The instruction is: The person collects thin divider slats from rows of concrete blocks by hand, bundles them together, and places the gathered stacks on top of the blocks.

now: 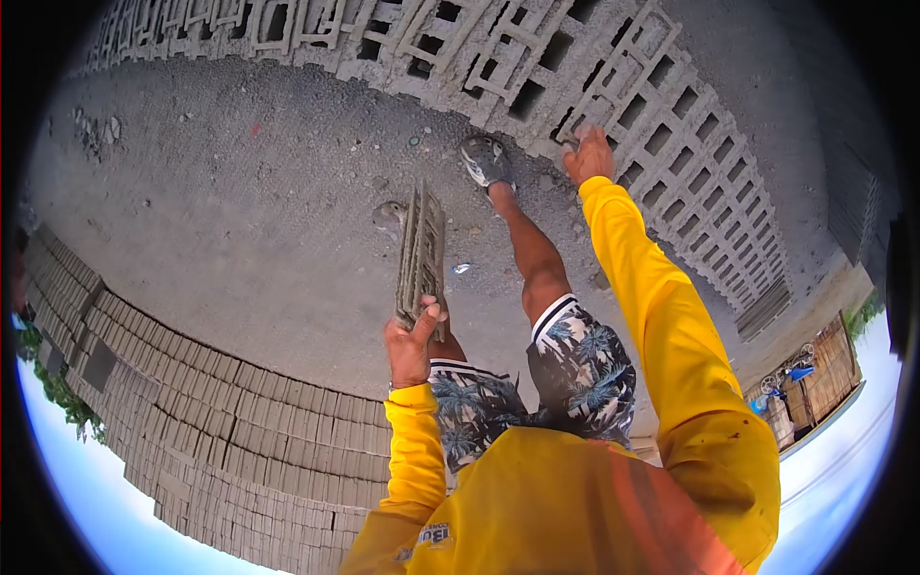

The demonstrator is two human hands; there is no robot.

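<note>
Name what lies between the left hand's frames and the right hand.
In the head view, the right leg and grey shoe lie between the frames in the left hand and the right hand, above grey ground.

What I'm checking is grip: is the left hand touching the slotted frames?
Touching. Head view: the left hand grips the near end of the slotted frames, thumb across them.
</note>
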